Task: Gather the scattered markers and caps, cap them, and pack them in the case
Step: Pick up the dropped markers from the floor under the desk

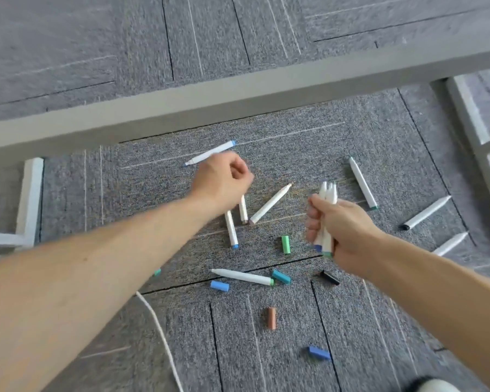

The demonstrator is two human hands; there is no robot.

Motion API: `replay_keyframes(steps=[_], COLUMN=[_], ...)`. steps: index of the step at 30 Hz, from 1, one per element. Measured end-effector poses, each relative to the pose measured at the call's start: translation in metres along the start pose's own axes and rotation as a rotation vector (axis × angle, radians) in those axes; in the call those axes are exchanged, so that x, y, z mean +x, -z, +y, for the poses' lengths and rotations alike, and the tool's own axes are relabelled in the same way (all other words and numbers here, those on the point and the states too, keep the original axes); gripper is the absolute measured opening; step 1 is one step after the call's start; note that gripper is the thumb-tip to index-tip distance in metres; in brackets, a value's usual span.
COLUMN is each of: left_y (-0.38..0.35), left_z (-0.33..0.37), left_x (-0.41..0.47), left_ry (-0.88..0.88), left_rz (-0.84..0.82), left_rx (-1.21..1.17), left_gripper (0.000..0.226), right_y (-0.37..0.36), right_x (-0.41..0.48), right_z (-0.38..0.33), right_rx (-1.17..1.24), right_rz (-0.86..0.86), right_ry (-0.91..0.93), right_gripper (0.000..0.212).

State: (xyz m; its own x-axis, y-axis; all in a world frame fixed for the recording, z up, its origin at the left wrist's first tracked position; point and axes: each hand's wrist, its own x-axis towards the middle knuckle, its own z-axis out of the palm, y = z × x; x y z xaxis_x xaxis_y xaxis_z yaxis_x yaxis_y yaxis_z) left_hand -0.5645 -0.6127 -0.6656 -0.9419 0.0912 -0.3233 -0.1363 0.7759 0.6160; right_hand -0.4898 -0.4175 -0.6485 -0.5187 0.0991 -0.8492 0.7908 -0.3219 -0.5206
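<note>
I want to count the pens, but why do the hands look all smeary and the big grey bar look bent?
Head view: the left hand and the right hand with its bundle of markers are motion-blurred; the grey bar bows from the wide-angle lens; lighting is soft and even, without glare or hard shadows; markers on the carpet look sharper.

No text, label, brand, number or sign can be read anywhere here. The white markers [269,204] on the carpet [379,321] show no legible print, and the loose caps [285,244] toward six o'clock are plain coloured plastic with no marking to be made out.
</note>
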Motion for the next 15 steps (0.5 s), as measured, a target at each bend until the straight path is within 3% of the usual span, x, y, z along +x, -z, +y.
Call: replay_keyframes(steps=[3,6,10,13,15], left_y=[0.020,0.023,0.011,0.009,0.012], left_z=[-0.032,-0.046,-0.055,-0.049,-0.031], left_x=[0.036,0.056,0.059,0.054,0.042], left_ry=[0.069,-0.009,-0.113,-0.169,-0.350], left_rz=[0.219,0.144,0.083,0.066,0.062], left_rx=[0.257,0.513,0.642,0.722,0.668], left_gripper=[0.023,0.044,0.020,0.018,0.008], right_y=[0.013,0.018,0.019,0.017,0.017], right_x=[-0.001,0.000,0.004,0.006,0.007], right_z=[0.003,0.006,0.006,0.005,0.003], right_rx=[0.040,0.036,0.052,0.091,0.136], right_rz=[-0.047,-0.097,-0.165,-0.206,-0.222], right_ry=[-0.035,-0.058,-0.078,-0.093,-0.105], right_gripper=[0.022,0.028,0.041,0.052,0.060])
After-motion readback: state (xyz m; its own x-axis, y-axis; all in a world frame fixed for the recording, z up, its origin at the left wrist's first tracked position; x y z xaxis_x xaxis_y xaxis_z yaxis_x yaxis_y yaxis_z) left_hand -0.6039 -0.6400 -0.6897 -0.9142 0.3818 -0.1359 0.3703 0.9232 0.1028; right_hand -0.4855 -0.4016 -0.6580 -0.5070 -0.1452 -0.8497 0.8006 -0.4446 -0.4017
